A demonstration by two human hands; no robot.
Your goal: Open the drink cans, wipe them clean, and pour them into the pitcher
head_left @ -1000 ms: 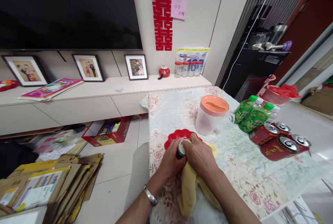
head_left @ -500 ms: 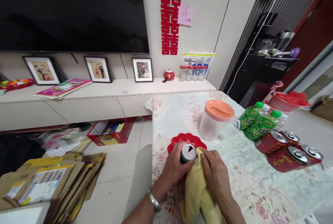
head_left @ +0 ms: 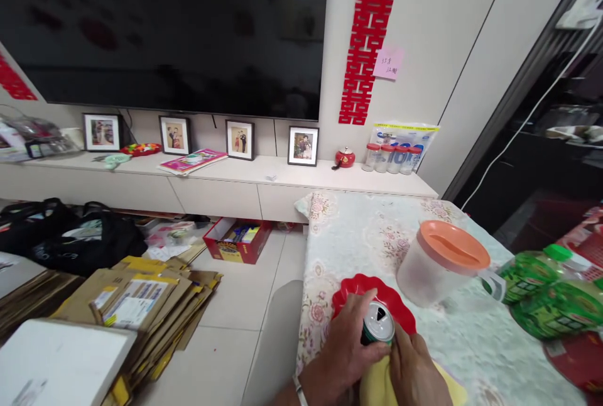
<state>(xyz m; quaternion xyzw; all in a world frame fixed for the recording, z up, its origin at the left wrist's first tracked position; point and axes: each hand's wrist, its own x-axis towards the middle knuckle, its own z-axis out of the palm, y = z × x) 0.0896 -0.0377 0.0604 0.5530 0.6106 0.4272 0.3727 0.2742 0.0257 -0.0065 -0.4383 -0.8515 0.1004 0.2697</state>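
Through the head camera I see the left hand (head_left: 343, 340) curled around a dark green can (head_left: 378, 323), thumb across its near side, the can's top facing up with its drinking hole showing. The right hand (head_left: 417, 365) is bent close against the can's other side, its fingers drawn together on a yellow cloth (head_left: 375, 384). The can is over the near part of a red scalloped dish (head_left: 358, 284); whether they touch is hidden from me. On the pink note (head_left: 389, 64) I read "35" (the characters after it defeat me), beside a red paper cutout (head_left: 370, 29) of repeated double-happiness characters. Jars (head_left: 387, 158) partly cover blue numerals on a bag (head_left: 414, 134). The green bottles (head_left: 560, 308) have labels I cannot read.
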